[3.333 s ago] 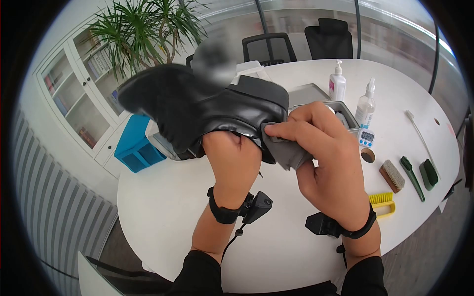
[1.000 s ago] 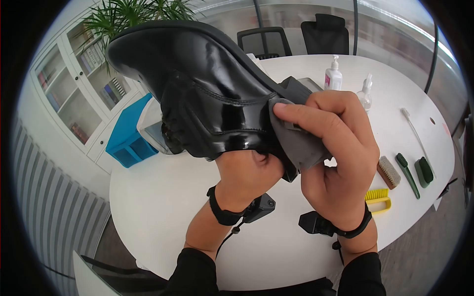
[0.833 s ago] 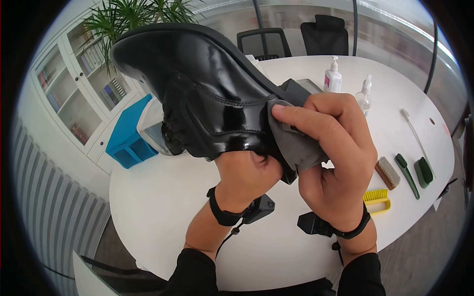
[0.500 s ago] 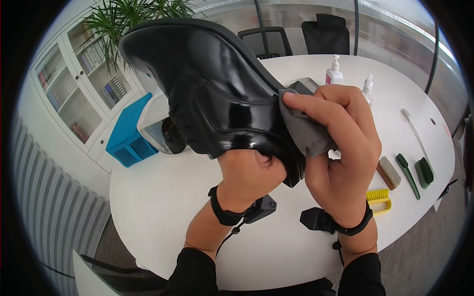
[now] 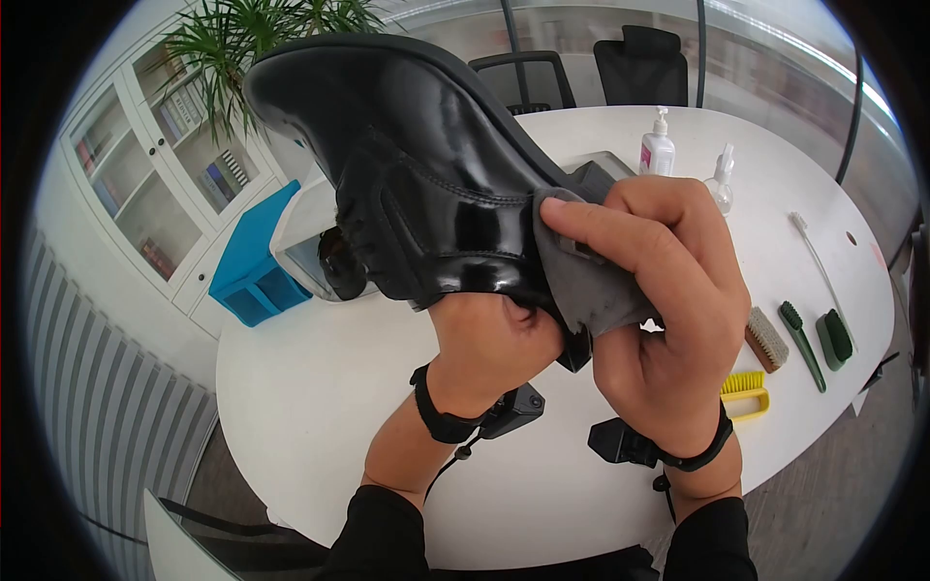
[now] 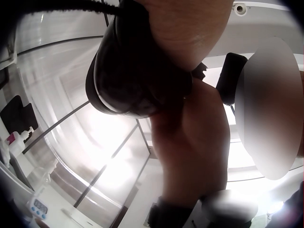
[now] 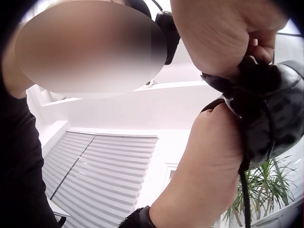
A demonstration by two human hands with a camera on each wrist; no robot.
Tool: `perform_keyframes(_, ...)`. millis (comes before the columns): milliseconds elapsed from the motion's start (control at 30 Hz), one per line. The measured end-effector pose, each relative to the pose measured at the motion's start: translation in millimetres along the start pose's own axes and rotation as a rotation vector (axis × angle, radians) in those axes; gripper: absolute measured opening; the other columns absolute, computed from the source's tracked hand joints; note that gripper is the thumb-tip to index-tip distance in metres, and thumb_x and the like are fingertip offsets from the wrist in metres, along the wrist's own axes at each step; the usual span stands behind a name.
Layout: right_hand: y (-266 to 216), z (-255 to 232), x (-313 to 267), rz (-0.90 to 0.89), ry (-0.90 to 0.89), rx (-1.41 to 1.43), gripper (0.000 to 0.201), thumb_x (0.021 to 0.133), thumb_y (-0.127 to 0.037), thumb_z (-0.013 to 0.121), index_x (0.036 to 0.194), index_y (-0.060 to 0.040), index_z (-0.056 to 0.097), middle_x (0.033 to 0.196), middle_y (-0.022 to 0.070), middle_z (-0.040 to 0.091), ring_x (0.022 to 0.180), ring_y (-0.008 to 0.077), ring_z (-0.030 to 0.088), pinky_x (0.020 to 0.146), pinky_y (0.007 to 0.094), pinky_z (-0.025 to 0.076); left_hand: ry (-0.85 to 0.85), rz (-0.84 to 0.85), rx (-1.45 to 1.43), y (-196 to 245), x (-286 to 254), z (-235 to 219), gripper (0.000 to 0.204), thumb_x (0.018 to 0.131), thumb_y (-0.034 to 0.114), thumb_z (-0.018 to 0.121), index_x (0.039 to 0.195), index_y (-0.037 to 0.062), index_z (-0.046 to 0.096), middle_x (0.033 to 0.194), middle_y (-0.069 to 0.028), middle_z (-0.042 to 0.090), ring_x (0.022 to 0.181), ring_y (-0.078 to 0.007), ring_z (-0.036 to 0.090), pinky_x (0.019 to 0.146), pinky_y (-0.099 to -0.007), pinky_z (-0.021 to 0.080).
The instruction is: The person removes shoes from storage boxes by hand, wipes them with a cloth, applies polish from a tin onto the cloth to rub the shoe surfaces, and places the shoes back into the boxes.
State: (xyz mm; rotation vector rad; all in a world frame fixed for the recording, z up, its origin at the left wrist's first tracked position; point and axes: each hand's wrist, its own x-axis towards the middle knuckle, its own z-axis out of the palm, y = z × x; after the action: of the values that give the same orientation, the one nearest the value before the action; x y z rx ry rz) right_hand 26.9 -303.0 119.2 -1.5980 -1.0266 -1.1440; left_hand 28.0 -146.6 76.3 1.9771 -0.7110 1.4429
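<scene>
A glossy black leather shoe [image 5: 417,145] is held up over the table, toe to the upper left, its side facing me. My left hand [image 5: 494,334] is pushed into its opening and bears it from within; the fingers are hidden inside, so I cannot tell how they lie. My right hand [image 5: 668,281] pinches a grey cloth [image 5: 581,271] between thumb and curled fingers. The cloth lies against the shoe's side close to the heel. In the left wrist view the shoe [image 6: 128,80] appears dark, and the right wrist view shows the left arm [image 7: 199,166] entering it.
On the white table [image 5: 329,416], a wood-backed brush [image 5: 766,341], green brushes [image 5: 802,349], a yellow brush [image 5: 744,395] and a long thin brush [image 5: 821,266] lie right. A pump bottle [image 5: 657,155] and spray bottle [image 5: 720,182] stand behind; a blue box [image 5: 254,257] stands left.
Since the earliest frame the shoe has come up nearer the camera and turned its side to me. Over the last second the cloth has moved slightly back and forth near the heel.
</scene>
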Motion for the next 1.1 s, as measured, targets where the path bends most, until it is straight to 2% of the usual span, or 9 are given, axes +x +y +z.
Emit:
perform_keyframes(200,-7.0,2.9,-1.9,-0.035,-0.032,0.04,0.055,0.056,0.014,0.059,0.106,-0.0023,0.076,0.095,0.0114,0.059,0.081,0.0241,0.06,0.072,0.0293,0.049,-0.075,0.028,-0.023,2.2,-1.7,-5.6,0.058,0.068,0.02,0.092,0.115,0.001,0.065,0.104,-0.0071,0.072,0.095,-0.0188,0.072,0.084,-0.0318,0.056)
perform_keyframes(267,-7.1,3.1,-2.3,-0.045,-0.049,0.059,0.055,0.056,0.014,0.059,0.106,-0.0025,0.076,0.094,0.0113,0.059,0.081,0.024,0.06,0.071,0.0297,0.05,-0.083,-0.057,-0.131,-3.1,-8.3,-3.7,0.061,0.066,0.024,0.094,0.114,0.0013,0.065,0.103,-0.0075,0.073,0.092,-0.0176,0.073,0.082,-0.0308,0.057)
perform_keyframes(400,-4.8,3.0,-2.6,-0.032,-0.046,0.078,0.053,0.058,0.013,0.061,0.105,-0.0026,0.076,0.093,0.0107,0.059,0.08,0.0237,0.061,0.069,0.029,0.049,-0.081,-0.027,-0.123,2.0,-1.7,-3.4,0.057,0.067,0.023,0.093,0.113,0.0017,0.066,0.102,-0.0072,0.073,0.092,-0.0173,0.073,0.08,-0.0306,0.057)
perform_keyframes(467,-3.9,3.2,-2.0,-0.023,-0.039,0.066,0.05,0.059,0.013,0.062,0.105,-0.0023,0.076,0.093,0.0104,0.059,0.08,0.0233,0.061,0.068,0.0286,0.049,-0.024,-0.1,-0.124,4.3,-0.1,1.1,0.035,0.072,0.015,0.086,0.103,0.0045,0.073,0.091,-0.0069,0.075,0.078,-0.0235,0.073,0.068,-0.0322,0.055)
perform_keyframes(600,-3.2,4.1,-1.9,-0.012,-0.03,0.055,0.049,0.06,0.013,0.064,0.104,-0.0021,0.076,0.093,0.0103,0.059,0.079,0.0226,0.061,0.069,0.0284,0.049,-0.006,-0.027,-0.045,3.0,1.8,4.0,0.032,0.072,0.014,0.086,0.1,0.0048,0.074,0.088,-0.0058,0.074,0.076,-0.023,0.072,0.066,-0.032,0.055)
perform_keyframes(767,0.6,2.1,-0.9,-0.017,-0.034,0.024,0.048,0.062,0.013,0.062,0.105,-0.0026,0.076,0.093,0.0097,0.058,0.08,0.0217,0.06,0.07,0.0278,0.049,0.001,-0.161,-0.066,8.3,2.8,2.0,0.028,0.073,0.01,0.081,0.099,0.004,0.074,0.081,-0.0058,0.073,0.07,-0.0226,0.07,0.065,-0.0315,0.053)
perform_keyframes(800,1.3,1.5,-0.6,-0.017,-0.034,0.025,0.048,0.062,0.013,0.062,0.105,-0.0026,0.076,0.093,0.0097,0.058,0.08,0.0217,0.06,0.07,0.0278,0.049,0.001,-0.161,-0.064,6.4,2.1,2.1,0.028,0.073,0.01,0.081,0.099,0.004,0.074,0.081,-0.0058,0.073,0.07,-0.0226,0.07,0.065,-0.0315,0.053)
perform_keyframes(867,2.5,0.4,-0.2,0.012,-0.019,0.0,0.048,0.062,0.014,0.06,0.105,-0.0031,0.076,0.093,0.01,0.058,0.081,0.0216,0.06,0.07,0.0276,0.049,-0.015,-0.054,0.026,0.8,0.2,2.4,0.042,0.074,0.007,0.083,0.11,-0.0024,0.065,0.102,-0.0099,0.072,0.093,-0.019,0.07,0.082,-0.03,0.054)
perform_keyframes(1100,-0.3,0.6,-1.0,0.014,0.001,-0.012,0.049,0.062,0.014,0.059,0.105,-0.0021,0.075,0.094,0.0111,0.058,0.083,0.0221,0.06,0.072,0.0276,0.049,-0.02,-0.07,-0.037,2.7,0.4,-0.7,0.042,0.075,0.007,0.081,0.113,-0.0038,0.064,0.104,-0.0109,0.072,0.095,-0.02,0.07,0.085,-0.0303,0.054)
